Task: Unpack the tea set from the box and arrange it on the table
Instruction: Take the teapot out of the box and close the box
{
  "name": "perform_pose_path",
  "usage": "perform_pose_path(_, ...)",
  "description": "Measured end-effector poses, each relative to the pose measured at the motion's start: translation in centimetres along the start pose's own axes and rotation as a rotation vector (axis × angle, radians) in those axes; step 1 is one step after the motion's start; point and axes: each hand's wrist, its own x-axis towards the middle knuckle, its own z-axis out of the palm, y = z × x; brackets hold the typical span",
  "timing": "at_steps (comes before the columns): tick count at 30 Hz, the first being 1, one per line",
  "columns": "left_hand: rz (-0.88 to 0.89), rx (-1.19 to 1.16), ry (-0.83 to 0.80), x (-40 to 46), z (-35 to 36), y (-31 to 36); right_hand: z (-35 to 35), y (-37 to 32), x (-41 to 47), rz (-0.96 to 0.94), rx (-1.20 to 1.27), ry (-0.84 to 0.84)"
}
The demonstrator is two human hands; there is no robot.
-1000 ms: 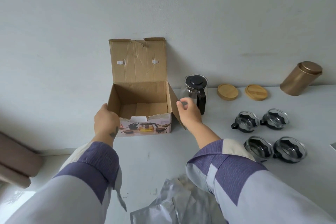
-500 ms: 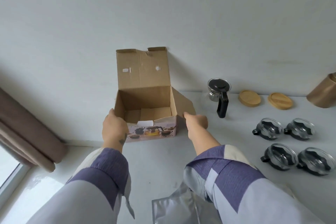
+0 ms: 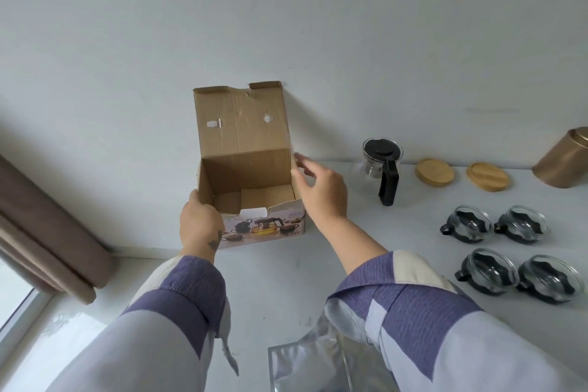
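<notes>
I see the cardboard box (image 3: 251, 188) standing open on the white table (image 3: 286, 283) against the wall, lid up. My left hand (image 3: 199, 226) grips its left front corner, fingers curled on the edge. My right hand (image 3: 321, 191) hovers at the right side, fingers spread, holding nothing. The teapot (image 3: 380, 169) and four cups (image 3: 506, 251) sit to the right.

A brown curtain (image 3: 41, 232) hangs at the left edge of the frame, above a window sill (image 3: 28, 321) in the lower left. A crinkled silver foil bag (image 3: 305, 363) lies at the bottom centre. A pale wall (image 3: 286, 9) fills the upper half.
</notes>
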Motion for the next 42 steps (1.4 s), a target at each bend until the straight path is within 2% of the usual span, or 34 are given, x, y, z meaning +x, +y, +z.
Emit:
perform_pose_path(3,0.014,-0.048,-0.028,-0.2,0.2,0.1,1.2,0.0,-0.6,-0.093,-0.094,-0.204)
perform_pose_path(6,0.052,-0.07,-0.059,-0.6,0.4,0.4,1.9,0.5,-1.0,-0.088,-0.221,-0.336)
perform_pose_path(9,0.096,-0.039,-0.074,-0.9,0.7,0.7,1.7,1.2,-1.0,-0.087,-0.325,-0.338)
perform_pose_path(15,0.083,-0.006,-0.151,0.0,0.6,0.2,1.4,1.5,-0.7,-0.072,-0.32,-0.325)
perform_pose_path(18,0.034,-0.115,-0.027,-0.2,0.1,0.6,1.3,1.6,-0.7,-0.049,-0.307,-0.317)
perform_pose_path(20,0.137,-0.076,0.106,-0.4,-0.3,0.8,1.3,1.6,-0.7,-0.046,-0.307,-0.316)
perform_pose_path(22,0.266,-0.048,0.135,-0.5,-0.6,1.1,1.2,1.6,-0.6,-0.048,-0.307,-0.317)
perform_pose_path(24,0.379,-0.008,0.055,-0.2,-0.3,1.4,1.2,1.6,-0.5,-0.052,-0.316,-0.317)
perform_pose_path(27,0.432,0.078,-0.082,0.0,0.7,1.6,1.0,1.8,-0.5,-0.06,-0.337,-0.315)
perform_pose_path(32,0.491,0.354,-0.125,1.1,2.1,0.8,1.5,2.6,0.8,-0.083,-0.31,-0.269)
perform_pose_path(35,0.497,0.426,-0.101,1.6,2.3,0.7,2.5,3.2,3.4,0.064,-0.187,-0.198)
perform_pose_path(42,0.499,0.434,-0.021,2.0,3.3,0.3,4.4,2.9,10.8,0.45,0.094,-0.274)
